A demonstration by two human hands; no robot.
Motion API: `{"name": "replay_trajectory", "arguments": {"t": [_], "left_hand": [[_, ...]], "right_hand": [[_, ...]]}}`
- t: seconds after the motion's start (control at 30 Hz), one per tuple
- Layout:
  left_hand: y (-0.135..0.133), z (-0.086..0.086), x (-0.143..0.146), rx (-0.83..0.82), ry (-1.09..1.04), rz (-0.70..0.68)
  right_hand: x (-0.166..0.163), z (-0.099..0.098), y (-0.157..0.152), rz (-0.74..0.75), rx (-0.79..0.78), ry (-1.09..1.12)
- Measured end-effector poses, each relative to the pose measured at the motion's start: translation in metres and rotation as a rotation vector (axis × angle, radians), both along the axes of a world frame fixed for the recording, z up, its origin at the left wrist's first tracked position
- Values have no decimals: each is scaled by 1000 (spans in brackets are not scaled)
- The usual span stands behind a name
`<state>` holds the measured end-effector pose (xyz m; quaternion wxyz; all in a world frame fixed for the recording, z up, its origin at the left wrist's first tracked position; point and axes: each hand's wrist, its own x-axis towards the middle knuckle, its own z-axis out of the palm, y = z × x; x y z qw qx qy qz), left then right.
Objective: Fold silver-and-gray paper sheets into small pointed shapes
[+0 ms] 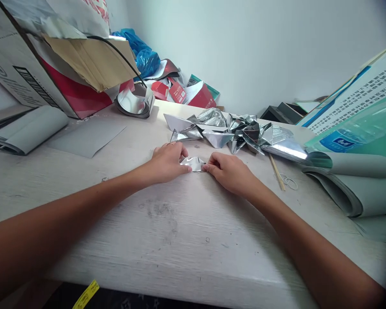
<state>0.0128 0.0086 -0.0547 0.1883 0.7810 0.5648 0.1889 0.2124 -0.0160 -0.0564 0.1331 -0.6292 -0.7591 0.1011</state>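
Note:
A small folded piece of silver foil paper [194, 163] lies on the pale wooden table [167, 240] between my two hands. My left hand [167, 163] pinches its left end, fingers closed on it. My right hand [230, 171] presses and pinches its right end with curled fingers. Just behind lies a heap of several folded silver foil shapes [231, 131].
A stack of grey-backed foil sheets [357, 180] curls at the right, with a thin wooden stick [277, 172] and a rubber band [289, 181] beside it. A grey sheet [86, 137], rolled sheets [25, 128], a cardboard box [28, 73] and a tape roll [135, 103] stand at the left. Red boxes and blue bags are piled at the back.

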Motion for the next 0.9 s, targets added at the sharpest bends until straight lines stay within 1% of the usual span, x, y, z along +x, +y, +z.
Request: {"name": "replay_trajectory", "arguments": {"t": [0.1,0.23,0.3,0.4,0.5,0.57,0.67,0.77,0.9], "left_hand": [[0,-3,-5,-41,-121,-55],[2,-10,-14,-104,-350,-199],[3,-10,-17,-110,-381,-250],[1,-3,-20,-83,-304,-352],[-4,4,-22,-8,-226,-402],[-7,8,-24,68,-176,-439],[-10,12,-28,147,-69,-552],[-11,15,-33,131,37,-617],[-11,18,-38,101,88,-598]], "right_hand": [[6,-4,-1,68,52,91],[14,-7,1,206,79,168],[16,-7,2,250,72,187],[17,-7,3,324,73,225],[17,-8,2,422,124,225],[16,-8,1,497,170,191],[15,-7,-1,603,225,101],[12,-6,-4,655,270,-11],[9,0,-9,675,268,-72]]}}
